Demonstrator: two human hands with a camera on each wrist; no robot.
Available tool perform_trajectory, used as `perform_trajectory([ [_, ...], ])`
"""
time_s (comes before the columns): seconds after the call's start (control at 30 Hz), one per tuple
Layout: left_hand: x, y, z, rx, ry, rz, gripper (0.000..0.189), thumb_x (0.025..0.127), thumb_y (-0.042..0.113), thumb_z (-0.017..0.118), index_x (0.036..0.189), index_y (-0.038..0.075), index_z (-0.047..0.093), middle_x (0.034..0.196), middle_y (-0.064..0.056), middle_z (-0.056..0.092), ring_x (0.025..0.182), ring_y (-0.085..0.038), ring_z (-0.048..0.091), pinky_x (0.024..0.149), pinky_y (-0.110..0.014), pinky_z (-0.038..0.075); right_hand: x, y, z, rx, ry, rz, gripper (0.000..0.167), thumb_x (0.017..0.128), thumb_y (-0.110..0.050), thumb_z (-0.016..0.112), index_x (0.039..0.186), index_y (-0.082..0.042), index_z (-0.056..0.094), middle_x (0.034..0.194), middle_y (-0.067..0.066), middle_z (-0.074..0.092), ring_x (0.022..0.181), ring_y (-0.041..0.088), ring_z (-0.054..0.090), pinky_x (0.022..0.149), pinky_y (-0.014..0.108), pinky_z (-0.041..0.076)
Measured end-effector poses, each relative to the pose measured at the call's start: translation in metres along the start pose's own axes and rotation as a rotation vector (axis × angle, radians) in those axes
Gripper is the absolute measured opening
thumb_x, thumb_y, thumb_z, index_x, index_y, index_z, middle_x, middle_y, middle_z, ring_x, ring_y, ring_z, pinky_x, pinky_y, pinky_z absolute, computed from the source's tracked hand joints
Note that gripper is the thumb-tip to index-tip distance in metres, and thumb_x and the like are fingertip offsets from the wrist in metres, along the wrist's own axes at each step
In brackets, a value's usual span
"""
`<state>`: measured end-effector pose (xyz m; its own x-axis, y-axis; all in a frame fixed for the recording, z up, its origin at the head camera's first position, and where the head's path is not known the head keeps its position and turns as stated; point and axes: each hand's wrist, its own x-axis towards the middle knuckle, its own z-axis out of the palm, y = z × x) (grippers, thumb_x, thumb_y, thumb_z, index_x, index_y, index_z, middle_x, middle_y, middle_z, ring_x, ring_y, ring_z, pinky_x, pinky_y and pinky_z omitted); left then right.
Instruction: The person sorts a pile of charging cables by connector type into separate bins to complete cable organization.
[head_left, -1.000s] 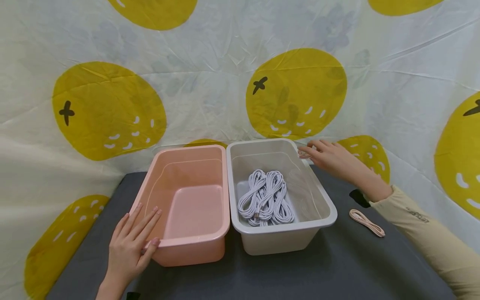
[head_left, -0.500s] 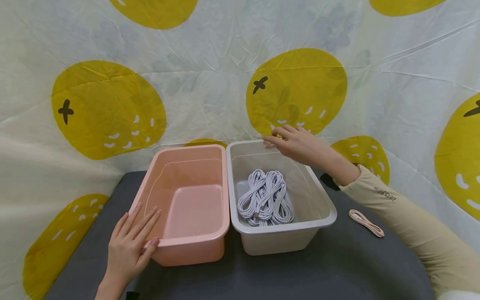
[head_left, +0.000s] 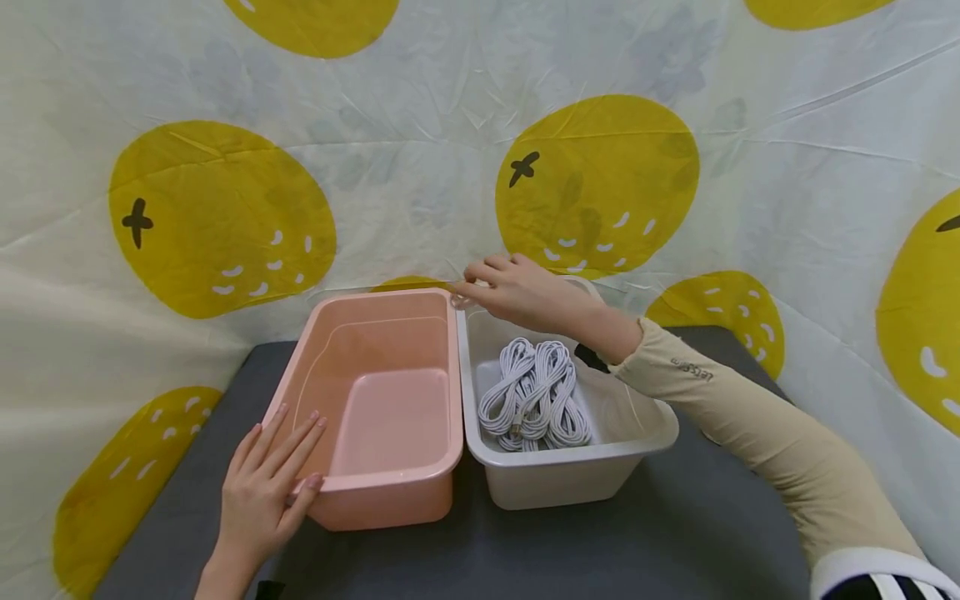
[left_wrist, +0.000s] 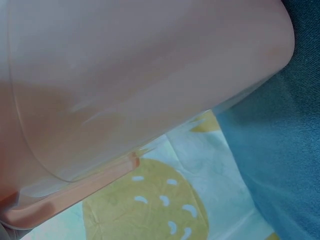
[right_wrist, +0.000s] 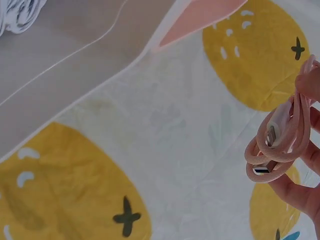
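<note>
A coiled pink USB cable [right_wrist: 280,145] with metal plugs hangs from my right hand [head_left: 525,292], pinched between thumb and fingers. That hand is above the far end of the boundary between two bins, high over the back rims. The pink bin [head_left: 378,481] has nothing in it. My left hand [head_left: 258,492] rests on its near-left rim, fingers straight and spread over the edge, thumb at the front rim. Beside it stands the off-white bin [head_left: 562,483], where several bundled white cables [head_left: 534,396] lie in a heap.
Both bins stand side by side on a dark grey table [head_left: 675,517]. A white cloth [head_left: 420,200] with yellow fruit prints hangs close behind. The right sleeve [head_left: 750,417] crosses over the off-white bin's right side and hides the tabletop beyond. Blue denim [left_wrist: 280,125] fills one side in the left wrist view.
My right hand has carried the pink cable leftward from the off-white bin's right rim to the bins' shared boundary. The sleeve now covers the other pink cable on the table. My left hand stays put.
</note>
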<state>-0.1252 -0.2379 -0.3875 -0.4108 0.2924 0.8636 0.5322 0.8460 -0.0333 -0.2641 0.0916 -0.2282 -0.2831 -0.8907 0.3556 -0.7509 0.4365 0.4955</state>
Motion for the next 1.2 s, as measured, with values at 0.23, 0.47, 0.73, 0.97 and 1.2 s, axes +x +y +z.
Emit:
perform_trajectory([
  [0.23,0.001,-0.001,0.0,-0.003,-0.004,0.004,0.052,0.09,0.049,0.036,0.117,0.013,0.06,0.12,-0.003,0.06,0.124,-0.029,0.044,0.111,-0.037,0.018,0.03,-0.026,0.009,0.025,-0.064,-0.087,0.044,0.088,-0.005,0.05,0.129,-0.019,0.044,0.111,0.001,0.051,0.094,0.018,0.047,0.069,0.03,0.04],
  [0.47,0.001,-0.002,0.0,0.001,-0.014,0.003,0.052,0.09,0.049,0.036,0.118,0.013,0.06,0.12,-0.003,0.06,0.124,-0.029,0.044,0.111,-0.038,0.018,0.055,-0.049,0.02,-0.028,-0.089,-0.168,0.045,0.091,-0.006,0.044,0.133,-0.021,0.04,0.115,0.001,0.048,0.106,0.017,0.047,0.073,0.033,0.041],
  [0.73,0.001,-0.002,-0.001,0.009,-0.019,-0.001,0.052,0.09,0.049,0.035,0.118,0.013,0.06,0.121,-0.002,0.059,0.124,-0.028,0.043,0.111,-0.037,0.017,0.08,-0.068,0.027,-0.059,-0.067,-0.237,0.037,0.095,-0.012,0.038,0.13,-0.022,0.042,0.122,0.0,0.048,0.104,0.018,0.047,0.08,0.034,0.044],
  [0.97,0.001,-0.002,-0.001,0.011,-0.02,-0.004,0.052,0.09,0.049,0.036,0.119,0.013,0.059,0.121,-0.003,0.06,0.124,-0.029,0.044,0.111,-0.037,0.017,0.095,-0.074,0.035,-0.106,-0.059,-0.28,0.036,0.095,-0.012,0.036,0.129,-0.023,0.042,0.126,-0.002,0.047,0.102,0.017,0.048,0.08,0.033,0.042],
  [1.2,0.001,-0.002,-0.001,0.009,-0.022,-0.01,0.052,0.09,0.049,0.036,0.119,0.013,0.059,0.121,-0.003,0.06,0.124,-0.028,0.043,0.111,-0.037,0.017,0.103,-0.071,0.039,-0.092,-0.123,-0.255,0.042,0.095,-0.009,0.035,0.133,-0.025,0.038,0.13,-0.001,0.044,0.115,0.017,0.045,0.089,0.037,0.042],
])
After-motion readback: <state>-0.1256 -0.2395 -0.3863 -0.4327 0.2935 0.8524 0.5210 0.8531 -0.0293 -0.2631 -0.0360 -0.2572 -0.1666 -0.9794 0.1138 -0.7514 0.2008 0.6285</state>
